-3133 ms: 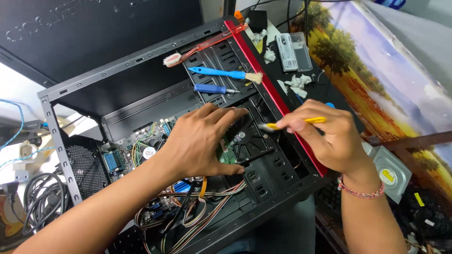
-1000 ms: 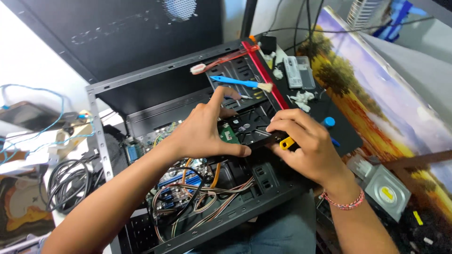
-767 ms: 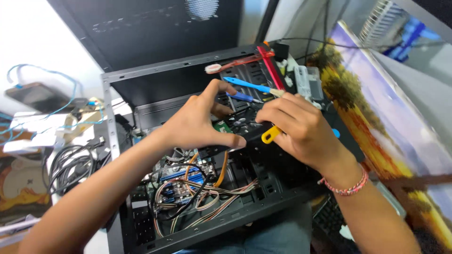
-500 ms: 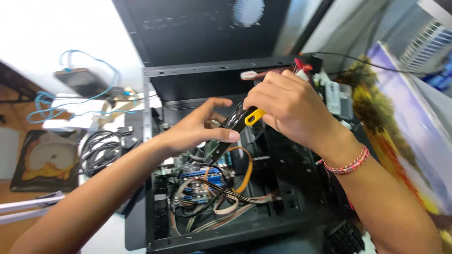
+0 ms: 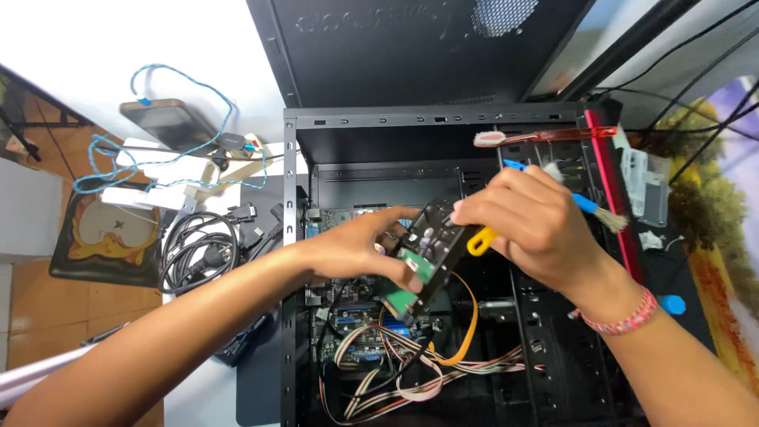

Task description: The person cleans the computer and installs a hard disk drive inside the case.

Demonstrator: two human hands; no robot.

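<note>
One open computer case lies on its side, its one detached side panel leaning behind it. Inside: one motherboard, partly hidden, one orange flat cable and one bundle of striped ribbon wires across the lower interior.

Two hands are at work over the case, both belonging to the one person. The left hand holds one hard drive, raised above the motherboard near the middle of the case and tilted, its green circuit board facing up. The thumb lies along the drive's lower edge and the fingers curl loosely round its upper left edge; the grip is narrow, closed on the drive. The right hand is closed round one yellow-handled tool, of which only the handle end shows between the fingers; its tip is hidden, so its kind cannot be told. This hand's fingertips meet the drive's upper right corner. One beaded bracelet sits on the right wrist.

On the drive bays at the case's right: one red toothbrush and one blue-handled brush, the latter partly behind the right hand.

Left of the case: one phone with one blue braided cable, one coil of black cable, one dark mat with a yellow picture
</note>
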